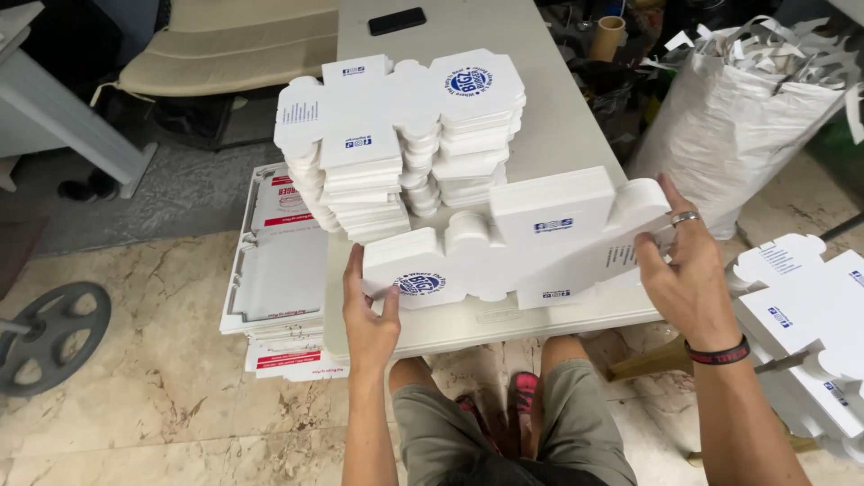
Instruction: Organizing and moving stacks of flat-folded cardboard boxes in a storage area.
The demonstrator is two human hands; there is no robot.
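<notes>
A short stack of flat white die-cut carton blanks [540,243] with blue print lies at the near edge of a white table [558,117]. My left hand [369,310] grips the stack's left end, thumb on top. My right hand [688,270], with a ring and a dark wristband, holds its right end. Behind it stands a taller, fanned pile of the same blanks [396,135].
A stack of flat white sheets with red print [279,279] hangs off the table's left side. More blanks [810,315] lie at the right. A white sack of paper scraps [747,108], a black phone [397,21], a cardboard tube [607,36], and a wheel [49,333] are around.
</notes>
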